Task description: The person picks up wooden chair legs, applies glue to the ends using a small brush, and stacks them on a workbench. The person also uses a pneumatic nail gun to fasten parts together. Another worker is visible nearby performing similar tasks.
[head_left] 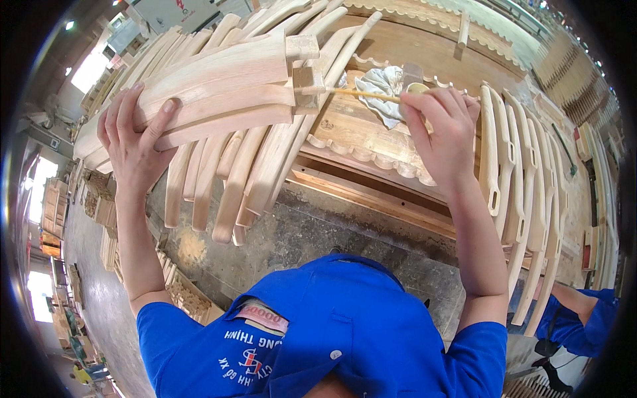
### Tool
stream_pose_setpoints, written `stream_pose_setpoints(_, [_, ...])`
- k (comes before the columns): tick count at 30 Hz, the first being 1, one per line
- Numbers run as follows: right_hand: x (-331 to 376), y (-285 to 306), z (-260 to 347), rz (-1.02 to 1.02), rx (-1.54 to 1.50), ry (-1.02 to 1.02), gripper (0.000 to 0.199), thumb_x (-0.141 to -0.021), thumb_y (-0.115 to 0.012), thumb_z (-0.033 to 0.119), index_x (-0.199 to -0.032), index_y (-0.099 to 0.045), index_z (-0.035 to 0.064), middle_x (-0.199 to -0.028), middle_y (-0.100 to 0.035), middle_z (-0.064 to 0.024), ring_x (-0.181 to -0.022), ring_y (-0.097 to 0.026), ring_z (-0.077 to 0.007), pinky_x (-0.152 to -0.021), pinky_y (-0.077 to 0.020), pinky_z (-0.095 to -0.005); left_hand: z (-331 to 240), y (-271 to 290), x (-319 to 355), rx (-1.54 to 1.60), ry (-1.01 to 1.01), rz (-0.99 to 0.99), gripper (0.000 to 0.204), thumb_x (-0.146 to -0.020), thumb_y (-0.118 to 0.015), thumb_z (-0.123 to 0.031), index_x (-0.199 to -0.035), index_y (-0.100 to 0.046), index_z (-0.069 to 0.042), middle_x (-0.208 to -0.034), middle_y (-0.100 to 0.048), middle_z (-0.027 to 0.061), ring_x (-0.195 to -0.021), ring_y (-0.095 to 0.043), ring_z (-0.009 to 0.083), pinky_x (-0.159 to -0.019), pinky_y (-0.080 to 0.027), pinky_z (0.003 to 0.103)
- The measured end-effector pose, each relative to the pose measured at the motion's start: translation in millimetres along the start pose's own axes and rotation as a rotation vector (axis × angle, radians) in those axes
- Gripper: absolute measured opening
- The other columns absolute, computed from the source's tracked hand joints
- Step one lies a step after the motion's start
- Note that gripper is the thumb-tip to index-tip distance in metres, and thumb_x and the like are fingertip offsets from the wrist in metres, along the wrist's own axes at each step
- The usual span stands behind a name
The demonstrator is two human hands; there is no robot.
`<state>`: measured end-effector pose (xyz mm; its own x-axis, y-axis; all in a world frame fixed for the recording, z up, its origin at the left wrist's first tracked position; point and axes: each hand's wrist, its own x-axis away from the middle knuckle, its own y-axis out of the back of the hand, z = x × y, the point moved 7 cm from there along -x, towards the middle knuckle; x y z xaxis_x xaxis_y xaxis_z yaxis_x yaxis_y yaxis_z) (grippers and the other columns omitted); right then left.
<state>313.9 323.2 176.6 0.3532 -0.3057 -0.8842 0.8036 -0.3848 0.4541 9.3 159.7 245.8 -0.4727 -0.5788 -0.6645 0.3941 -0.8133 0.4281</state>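
Observation:
My left hand [136,136] grips the edge of several pale, curved wooden pieces [219,76] lying side by side, its fingers and thumb spread over the wood. Pinched in my right hand [441,129] is a thin yellowish stick [368,94]. The stick's far tip meets the notched end of one wooden piece, where the wood looks darker; I cannot make out whether it goes into a hole. Close behind my right hand are a small round cup [418,87], partly hidden, and a crumpled white cloth [379,89].
Under the held pieces lie many curved wooden legs [265,172]. A wooden bench with scalloped rails [371,156] stands in front of me. Slotted curved slats [511,159] line up at right. A co-worker's arm [577,302] in a blue sleeve shows at lower right.

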Motion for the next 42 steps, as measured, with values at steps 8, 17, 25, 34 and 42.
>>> stream_pose_setpoints(8, [-13, 17, -9, 0.206, -0.215, -0.021, 0.009, -0.082, -0.066, 0.009, -0.09, -0.069, 0.0072, -0.075, -0.063, -0.002, -0.074, -0.056, -0.0153, -0.078, -0.0344, -0.0304, 10, -5, 7, 0.257, 0.137, 0.48, 0.09, -0.052, -0.075, -0.017, -0.138, -0.046, -0.026, -0.135, -0.042, 0.0104, -0.124, -0.041, 0.0295, -0.103, -0.031, 0.042])
stream_pose_setpoints(17, [-52, 20, -12, 0.146, -0.238, 0.241, 0.008, -0.082, -0.065, 0.011, -0.089, -0.069, 0.0091, -0.076, -0.062, -0.0003, -0.073, -0.056, -0.0151, -0.077, -0.0365, -0.0308, -23, -29, 63, 1.486, 0.886, 1.297, 0.116, -0.045, -0.075, -0.031, -0.147, -0.025, -0.005, -0.137, -0.044, 0.0146, -0.125, -0.043, 0.0239, -0.106, -0.03, 0.033])
stream_pose_setpoints(25, [-49, 11, 4, 0.137, -0.186, 0.368, 0.014, -0.076, -0.069, 0.006, -0.09, -0.068, 0.0079, -0.077, -0.059, -0.0017, -0.076, -0.054, -0.0176, -0.077, -0.0376, -0.0305, -48, -21, 98, 1.697, 1.104, 1.483, 0.119, -0.043, -0.08, -0.032, -0.144, -0.027, 0.002, -0.132, -0.047, 0.0158, -0.123, -0.045, 0.023, -0.103, -0.032, 0.03])
stream_pose_setpoints(34, [-42, 28, 15, 0.123, -0.205, 0.504, 0.017, -0.071, -0.072, 0.006, -0.088, -0.069, 0.008, -0.075, -0.057, -0.0016, -0.072, -0.052, -0.0158, -0.071, -0.0338, -0.0304, -49, -17, 104, 1.765, 1.12, 1.492, 0.112, -0.043, -0.082, -0.025, -0.139, -0.033, 0.005, -0.124, -0.054, 0.0146, -0.109, -0.055, 0.0212, -0.094, -0.041, 0.03])
stream_pose_setpoints(42, [-42, 36, 24, 0.088, -0.193, 0.56, 0.018, -0.069, -0.073, 0.007, -0.087, -0.068, 0.008, -0.073, -0.056, -0.0012, -0.069, -0.051, -0.0169, -0.071, -0.0331, -0.0302, -57, -9, 91, 1.824, 0.961, 1.564, 0.116, -0.048, -0.081, -0.029, -0.143, -0.023, 0.005, -0.131, -0.048, 0.0207, -0.123, -0.047, 0.0286, -0.105, -0.031, 0.036])
